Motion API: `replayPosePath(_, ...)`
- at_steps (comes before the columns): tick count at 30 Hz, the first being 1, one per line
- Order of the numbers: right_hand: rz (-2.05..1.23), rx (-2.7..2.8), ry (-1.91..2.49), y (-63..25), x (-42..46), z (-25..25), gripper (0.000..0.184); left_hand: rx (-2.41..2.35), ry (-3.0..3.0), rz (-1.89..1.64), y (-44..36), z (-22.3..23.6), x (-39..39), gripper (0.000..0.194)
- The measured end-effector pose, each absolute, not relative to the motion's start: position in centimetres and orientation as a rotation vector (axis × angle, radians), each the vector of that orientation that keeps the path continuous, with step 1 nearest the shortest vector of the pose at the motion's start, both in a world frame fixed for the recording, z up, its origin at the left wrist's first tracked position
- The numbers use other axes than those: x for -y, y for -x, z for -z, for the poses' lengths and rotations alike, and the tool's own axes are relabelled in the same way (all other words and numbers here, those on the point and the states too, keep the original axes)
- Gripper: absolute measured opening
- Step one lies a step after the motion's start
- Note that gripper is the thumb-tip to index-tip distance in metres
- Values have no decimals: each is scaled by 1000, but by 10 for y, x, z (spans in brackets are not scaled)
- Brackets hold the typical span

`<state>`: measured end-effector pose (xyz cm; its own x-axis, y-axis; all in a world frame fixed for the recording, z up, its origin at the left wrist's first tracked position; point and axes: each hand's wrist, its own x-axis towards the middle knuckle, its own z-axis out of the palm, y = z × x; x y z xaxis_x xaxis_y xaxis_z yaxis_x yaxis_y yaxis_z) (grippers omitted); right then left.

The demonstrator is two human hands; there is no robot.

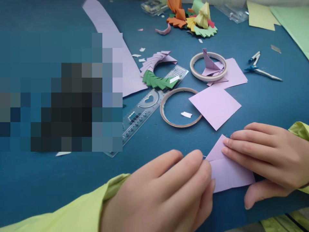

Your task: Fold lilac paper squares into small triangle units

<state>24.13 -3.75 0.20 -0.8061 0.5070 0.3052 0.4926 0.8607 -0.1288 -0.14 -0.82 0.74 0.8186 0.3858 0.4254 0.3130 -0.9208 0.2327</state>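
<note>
A partly folded light-purple sheet of paper [230, 174] lies on the blue table near its front edge, with a crease or folded edge across it and one corner pointing away from me. My left hand [166, 190] pinches the sheet's left side, its fingers curled and hiding that edge. Across the sheet's right part rests my right hand [270, 151], fingers stretched out flat and thumb apart near the lower right corner. Just beyond lies a square purple sheet [216, 106], overlapping a roll of tape [163, 109].
Further back are a second tape roll [191, 69] around a folded purple piece [211, 62], a clear ruler [140, 112], a purple-and-green folded ring [159, 77] and a blue-and-white compass [254, 67]. Colourful folded paper [202, 19] sits at the back. Pixelation hides the left.
</note>
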Motion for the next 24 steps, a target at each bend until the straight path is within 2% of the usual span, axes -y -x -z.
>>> replayPosePath(3,6,2738,739,-243,40,-3,53,-602,-2853,-927,-3,-5,6,26)
replayPosePath(9,54,2775,800,-245,49,-6,30,-557,-2867,-799,-1,-3,1,14)
replayPosePath(18,-34,2653,904,-246,49,-3,17,-594,-2983,-767,-5,2,-3,21)
replayPosePath(24,39,2719,828,-244,49,-6,14,-587,-2866,-836,-4,-8,9,44)
